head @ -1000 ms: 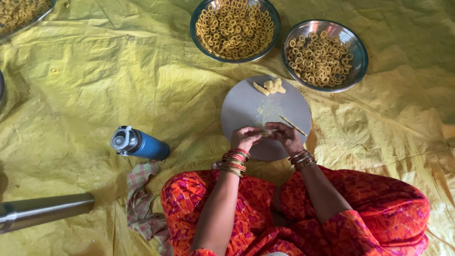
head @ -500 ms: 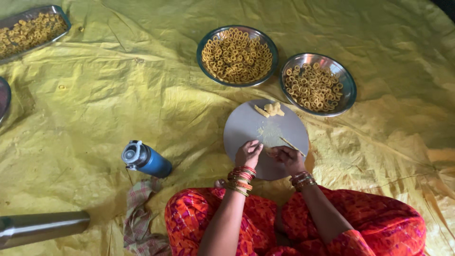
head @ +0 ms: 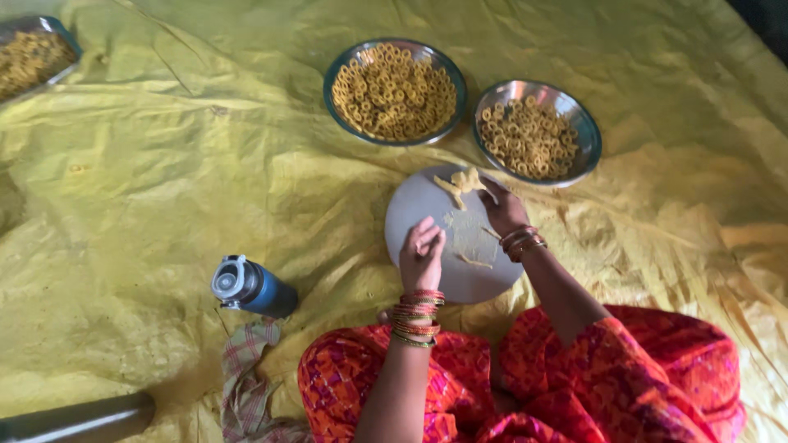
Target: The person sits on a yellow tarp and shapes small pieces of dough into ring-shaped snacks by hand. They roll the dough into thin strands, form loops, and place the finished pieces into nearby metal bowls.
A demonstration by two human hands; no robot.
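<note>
Dough (head: 460, 184) sits in a small yellow lump at the far edge of the round board (head: 427, 209), and my right hand (head: 502, 209) reaches up to it, fingertips touching its near side. I cannot tell whether that grip is closed on the lump or only resting against it; the back of the hand hides the fingertips. My left hand (head: 421, 253) lies on the near left part of the board with the fingers curled loosely together, and I see nothing held in it. A thin smear of dough and a short rolled strip (head: 474, 262) lie on the board between the two hands.

Beyond the board stand two metal bowls, well in view: the left bowl (head: 335, 70) heaped with yellow rings, the right bowl (head: 593, 135) less full, its rim just beside the board's far right edge. A tray (head: 57, 41) of the same rings is cut off at the top left corner. A blue bottle (head: 250, 287) lies on its side on the yellow sheet (head: 164, 164), left of my knee, with a checked cloth (head: 246, 377) partly tucked under my leg. A steel cylinder (head: 82, 420) is cut off at the bottom left; I cannot make out what it is. Open sheet spreads wide to the left and to the far right.
</note>
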